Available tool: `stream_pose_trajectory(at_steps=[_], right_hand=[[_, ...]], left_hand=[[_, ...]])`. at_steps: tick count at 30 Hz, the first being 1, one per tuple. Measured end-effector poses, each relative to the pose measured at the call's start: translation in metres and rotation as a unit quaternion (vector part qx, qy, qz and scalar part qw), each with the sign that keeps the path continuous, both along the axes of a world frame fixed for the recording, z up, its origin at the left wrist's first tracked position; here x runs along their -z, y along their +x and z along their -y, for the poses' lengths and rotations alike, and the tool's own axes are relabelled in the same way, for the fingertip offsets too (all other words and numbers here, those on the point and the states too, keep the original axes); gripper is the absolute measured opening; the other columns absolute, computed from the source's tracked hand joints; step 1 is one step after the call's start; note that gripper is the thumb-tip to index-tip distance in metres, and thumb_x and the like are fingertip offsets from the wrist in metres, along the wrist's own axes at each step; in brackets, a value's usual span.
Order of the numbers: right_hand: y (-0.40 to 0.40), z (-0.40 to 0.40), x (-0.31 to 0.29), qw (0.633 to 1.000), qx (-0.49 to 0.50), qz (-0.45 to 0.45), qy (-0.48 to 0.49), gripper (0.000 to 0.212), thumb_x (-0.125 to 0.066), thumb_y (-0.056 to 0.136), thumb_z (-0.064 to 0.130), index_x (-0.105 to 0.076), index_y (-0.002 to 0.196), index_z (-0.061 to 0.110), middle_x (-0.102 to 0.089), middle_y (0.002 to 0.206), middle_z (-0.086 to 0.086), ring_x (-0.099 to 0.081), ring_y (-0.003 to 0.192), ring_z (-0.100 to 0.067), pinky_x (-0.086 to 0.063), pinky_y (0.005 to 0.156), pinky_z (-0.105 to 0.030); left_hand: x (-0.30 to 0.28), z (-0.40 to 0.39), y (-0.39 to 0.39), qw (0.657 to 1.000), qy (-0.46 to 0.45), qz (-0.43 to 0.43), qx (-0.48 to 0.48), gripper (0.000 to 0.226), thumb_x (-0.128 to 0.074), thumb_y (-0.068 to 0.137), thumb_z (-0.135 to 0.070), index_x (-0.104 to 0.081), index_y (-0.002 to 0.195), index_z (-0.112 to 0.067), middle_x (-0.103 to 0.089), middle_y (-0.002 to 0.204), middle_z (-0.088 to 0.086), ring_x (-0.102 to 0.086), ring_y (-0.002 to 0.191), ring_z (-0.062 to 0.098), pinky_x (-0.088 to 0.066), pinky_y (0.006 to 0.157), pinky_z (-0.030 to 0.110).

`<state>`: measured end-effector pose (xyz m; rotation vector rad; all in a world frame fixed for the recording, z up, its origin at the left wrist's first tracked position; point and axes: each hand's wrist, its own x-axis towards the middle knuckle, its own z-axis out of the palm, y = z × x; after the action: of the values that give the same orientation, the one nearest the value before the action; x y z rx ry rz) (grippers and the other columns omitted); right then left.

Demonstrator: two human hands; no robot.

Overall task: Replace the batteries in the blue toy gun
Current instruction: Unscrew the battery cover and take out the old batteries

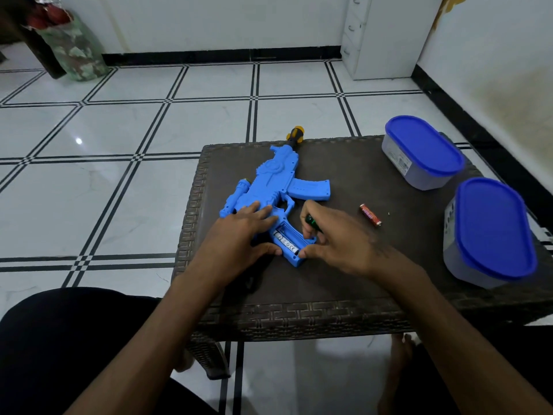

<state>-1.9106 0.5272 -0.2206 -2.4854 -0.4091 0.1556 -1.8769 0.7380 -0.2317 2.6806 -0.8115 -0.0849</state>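
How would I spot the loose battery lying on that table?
On the dark woven table, look between the blue toy gun and the two blue-lidded tubs. The loose battery lies alone there, small and red with gold ends, untouched by either hand.

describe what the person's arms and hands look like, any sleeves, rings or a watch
Both arms are bare from the bottom edge of the picture up to the wrists: no sleeves show anywhere along them. The left hand and the right hand wear no gloves, and no ring, watch or bracelet can be seen. A faint dark marking lies on the back of the right hand near the wrist; what it is cannot be told.
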Motion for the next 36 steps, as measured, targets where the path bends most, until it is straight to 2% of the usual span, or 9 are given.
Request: stream_pose_trajectory(at_steps=[2, 11, 17, 21, 25, 28, 31, 33, 36], right_hand=[[0.005, -0.002, 0.002, 1.000, -0.010, -0.010, -0.010, 0.040, -0.080, 0.074, 0.023, -0.041, 0.085, 0.023, -0.053, 0.083, 0.012, -0.047, 0.070, 0.004, -0.033, 0.060, -0.021], [0.020, -0.006, -0.002, 0.999, -0.035, -0.030, 0.015, 0.041, -0.082, 0.074, 0.019, -0.043, 0.083, 0.023, -0.059, 0.089, 0.005, -0.049, 0.067, -0.008, -0.046, 0.060, -0.027], [0.014, -0.009, -0.005, 0.996, -0.025, -0.002, 0.087, 0.037, -0.069, 0.087, 0.011, -0.037, 0.078, 0.027, -0.065, 0.092, 0.008, -0.064, 0.084, -0.009, -0.053, 0.072, -0.035], [0.009, -0.018, -0.007, 0.995, -0.021, 0.021, 0.094, 0.038, -0.065, 0.090, 0.015, -0.035, 0.074, 0.031, -0.067, 0.086, 0.009, -0.066, 0.084, -0.009, -0.055, 0.073, -0.039], [0.003, -0.023, -0.007, 0.994, 0.015, 0.021, 0.110, 0.040, -0.074, 0.082, 0.021, -0.037, 0.073, 0.029, -0.066, 0.084, 0.010, -0.066, 0.078, -0.013, -0.057, 0.066, -0.037], [-0.002, -0.017, -0.010, 0.991, 0.061, 0.051, 0.109, 0.040, -0.073, 0.081, 0.012, -0.036, 0.071, 0.025, -0.069, 0.083, 0.006, -0.066, 0.075, -0.011, -0.053, 0.061, -0.029], [-0.013, 0.005, -0.017, 0.972, 0.165, 0.118, 0.118, 0.040, -0.070, 0.081, 0.004, -0.037, 0.069, 0.024, -0.070, 0.081, 0.004, -0.065, 0.073, -0.006, -0.049, 0.059, -0.024], [-0.018, 0.023, -0.017, 0.959, 0.229, 0.132, 0.103, 0.038, -0.070, 0.083, 0.007, -0.039, 0.070, 0.024, -0.067, 0.083, 0.005, -0.064, 0.075, -0.006, -0.049, 0.058, -0.021], [-0.020, 0.039, -0.004, 0.944, 0.309, 0.111, 0.043, 0.026, -0.070, 0.086, 0.012, -0.046, 0.080, 0.022, -0.061, 0.087, 0.004, -0.057, 0.073, -0.005, -0.042, 0.057, -0.016]], left_hand=[[0.001, 0.000, 0.000, 1.000, -0.001, 0.005, 0.001, 0.064, -0.070, 0.080, -0.046, -0.051, 0.138, -0.025, -0.040, 0.150, -0.006, -0.027, 0.144, 0.016, -0.034, 0.111, 0.041], [0.003, -0.001, 0.001, 1.000, -0.009, 0.008, 0.002, 0.062, -0.068, 0.081, -0.047, -0.052, 0.138, -0.027, -0.039, 0.151, -0.006, -0.026, 0.144, 0.015, -0.033, 0.112, 0.041], [0.006, -0.001, 0.002, 1.000, -0.008, 0.022, 0.001, 0.063, -0.068, 0.081, -0.048, -0.052, 0.137, -0.027, -0.039, 0.151, -0.007, -0.026, 0.144, 0.014, -0.034, 0.111, 0.039], [0.009, -0.003, 0.002, 0.998, -0.047, 0.032, -0.001, 0.062, -0.072, 0.076, -0.048, -0.058, 0.132, -0.025, -0.047, 0.145, -0.006, -0.034, 0.141, 0.014, -0.040, 0.107, 0.039], [0.017, -0.006, 0.001, 0.995, -0.076, 0.069, -0.020, 0.062, -0.071, 0.071, -0.055, -0.065, 0.123, -0.022, -0.058, 0.136, -0.003, -0.044, 0.133, 0.017, -0.049, 0.097, 0.045], [0.021, -0.006, 0.001, 0.992, -0.068, 0.086, -0.069, 0.088, -0.063, 0.065, -0.070, -0.053, 0.137, -0.021, -0.041, 0.149, 0.009, -0.032, 0.141, 0.029, -0.031, 0.114, 0.046], [0.019, -0.005, 0.001, 0.989, -0.053, -0.003, -0.141, 0.117, -0.067, 0.060, -0.073, -0.014, 0.154, -0.028, -0.004, 0.161, 0.012, 0.000, 0.149, 0.028, -0.009, 0.118, 0.039], [0.016, -0.005, 0.001, 0.985, -0.050, -0.043, -0.160, 0.125, -0.067, 0.058, -0.074, 0.000, 0.154, -0.028, 0.003, 0.161, 0.014, 0.002, 0.149, 0.028, -0.010, 0.118, 0.040], [0.016, -0.006, 0.002, 0.984, -0.049, -0.061, -0.163, 0.129, -0.059, 0.050, -0.080, -0.006, 0.154, -0.025, -0.007, 0.160, 0.015, -0.010, 0.147, 0.030, -0.019, 0.116, 0.042]])
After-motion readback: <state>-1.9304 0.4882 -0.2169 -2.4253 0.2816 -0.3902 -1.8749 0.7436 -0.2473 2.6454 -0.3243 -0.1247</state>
